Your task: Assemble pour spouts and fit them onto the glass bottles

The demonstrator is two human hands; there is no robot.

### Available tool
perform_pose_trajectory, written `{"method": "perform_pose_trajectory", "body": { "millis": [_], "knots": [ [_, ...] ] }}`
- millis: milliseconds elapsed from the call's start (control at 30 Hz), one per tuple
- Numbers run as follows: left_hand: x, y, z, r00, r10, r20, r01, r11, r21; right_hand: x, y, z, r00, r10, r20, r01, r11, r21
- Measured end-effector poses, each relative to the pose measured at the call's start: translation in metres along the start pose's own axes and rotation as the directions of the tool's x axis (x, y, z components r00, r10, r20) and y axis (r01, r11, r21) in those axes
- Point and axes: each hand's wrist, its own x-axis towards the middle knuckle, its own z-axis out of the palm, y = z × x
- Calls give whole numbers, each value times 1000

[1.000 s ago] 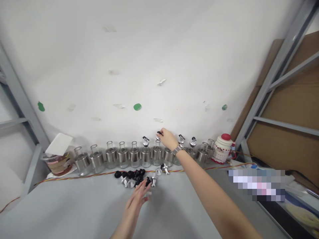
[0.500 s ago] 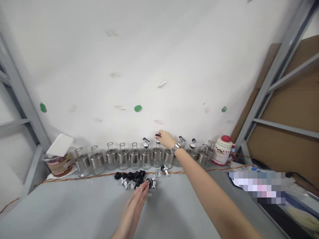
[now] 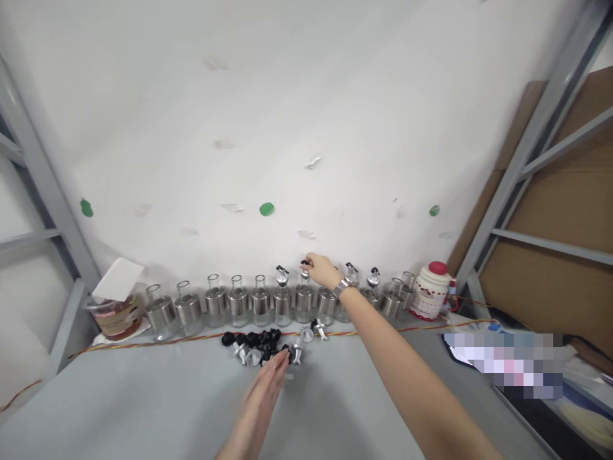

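Several glass bottles with steel sleeves (image 3: 261, 300) stand in a row along the wall. My right hand (image 3: 322, 269) pinches a silver pour spout with a black lever top (image 3: 305, 264), seated at the mouth of a bottle near the middle (image 3: 304, 300). Similar pour spouts sit on the bottle just left (image 3: 282, 276) and on others to the right (image 3: 373, 276). My left hand (image 3: 268, 383) lies with fingers stretched out beside a pile of black caps (image 3: 261, 338) and loose silver spout pieces (image 3: 297, 353). Its fingertips are against the pile; nothing shows in its grasp.
A twisted red-yellow wire (image 3: 191, 339) runs along the grey table (image 3: 119, 396) in front of the bottles. At the left is a plastic tub (image 3: 117, 319) with a white card on it. A white jar with a red lid (image 3: 430, 291) stands right, near a pixelated flat object (image 3: 507, 364).
The camera view has shifted slightly. My right hand stays at the pour spout on the same bottle, and my left hand remains by the pile.
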Motion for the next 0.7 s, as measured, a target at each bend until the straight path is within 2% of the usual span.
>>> {"method": "perform_pose_trajectory", "body": {
  "millis": [267,500,700],
  "knots": [
    [-3,2,4,1000,10,22,-11,999,37,3,5,1,998,-43,37,43,999,2],
    [-2,-2,1,1000,18,-10,-18,999,41,9,0,-1,995,-49,90,50,999,-8],
    [-1,-4,1,1000,9,-18,-8,1000,18,3,-1,3,997,-38,69,39,999,-17]
  ]
}}
